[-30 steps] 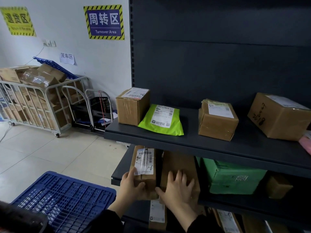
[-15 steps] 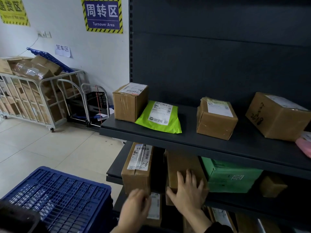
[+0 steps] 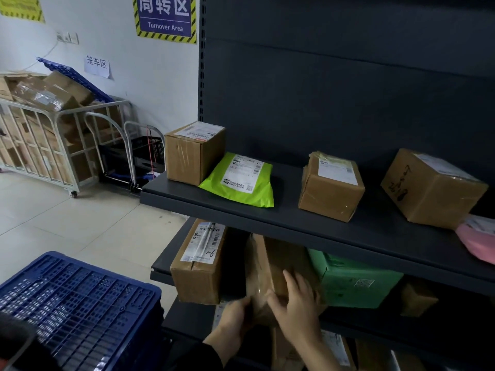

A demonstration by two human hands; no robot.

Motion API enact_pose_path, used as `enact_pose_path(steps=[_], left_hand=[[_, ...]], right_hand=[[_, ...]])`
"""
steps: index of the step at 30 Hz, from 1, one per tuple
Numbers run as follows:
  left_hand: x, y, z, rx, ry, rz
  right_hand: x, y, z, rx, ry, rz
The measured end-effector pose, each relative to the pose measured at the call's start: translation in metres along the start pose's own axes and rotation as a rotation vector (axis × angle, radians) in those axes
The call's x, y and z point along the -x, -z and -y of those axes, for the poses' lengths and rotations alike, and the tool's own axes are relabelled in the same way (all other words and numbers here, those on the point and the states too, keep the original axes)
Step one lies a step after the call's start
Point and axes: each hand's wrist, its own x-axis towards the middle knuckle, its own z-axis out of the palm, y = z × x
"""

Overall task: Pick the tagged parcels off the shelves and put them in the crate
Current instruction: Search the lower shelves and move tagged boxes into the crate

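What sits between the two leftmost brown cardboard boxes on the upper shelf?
A lime-green plastic mailer bag with a white label, beside the left brown cardboard box; head view.

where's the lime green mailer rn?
Head view, left part of the upper shelf: the lime green mailer lies just right of the end cardboard box, with a taped box farther right.

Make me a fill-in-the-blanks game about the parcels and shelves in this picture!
The crate is coloured ____.
The left hand and right hand touch a brown box; the parcel just right of it is ____.
The bag at the upper shelf's right end is ____.
The wall sign says Turnover ____.
Missing words: blue, green, pink, Area.
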Motion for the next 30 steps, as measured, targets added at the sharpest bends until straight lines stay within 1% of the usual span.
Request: enact_pose_path(steps=[3,5,7,9,11,13,15,18,20,22,24,26,28,30], left_hand=[[0.016,-0.005,-0.01,-0.111,-0.184,-0.029],[0.028,-0.01,-0.016,-0.176,-0.322,-0.062],[0.035,-0.013,-0.021,-0.309,-0.452,-0.096],[0.037,-0.016,-0.02,-0.421,-0.521,-0.105],[0.036,-0.018,-0.019,-0.49,-0.564,-0.11],[0.034,-0.017,-0.018,-0.508,-0.591,-0.12],[0.03,-0.016,-0.019,-0.475,-0.568,-0.119],[0.023,-0.009,-0.018,-0.371,-0.462,-0.096],[0.015,-0.003,-0.016,-0.295,-0.383,-0.114],[0.007,0.003,-0.013,-0.27,-0.281,-0.17],[0.002,0.007,-0.007,-0.319,-0.16,-0.214],[0.002,0.006,0.0,-0.303,-0.029,-0.173],[0.002,0.001,0.004,-0.171,0.066,-0.095],[0.0,-0.001,0.006,-0.086,0.07,-0.084]], right_hand=[[0.001,0.009,-0.007,-0.349,-0.02,-0.017],[0.003,0.011,-0.009,-0.618,-0.092,-0.006],[0.005,0.01,-0.011,-0.809,-0.188,0.026],[0.008,0.008,-0.015,-0.88,-0.242,0.044],[0.009,0.007,-0.018,-0.888,-0.243,0.077],[0.008,0.008,-0.019,-0.862,-0.218,0.116],[0.007,0.009,-0.019,-0.827,-0.186,0.135],[0.006,0.01,-0.019,-0.78,-0.173,0.142],[0.005,0.011,-0.019,-0.695,-0.155,0.139],[0.002,0.013,-0.02,-0.501,-0.1,0.114],[-0.003,0.015,-0.018,-0.265,-0.002,0.056],[-0.005,0.016,-0.014,-0.128,0.105,0.035],[-0.006,0.015,-0.014,-0.102,0.157,0.067],[-0.004,0.015,-0.017,-0.145,0.152,0.08]])
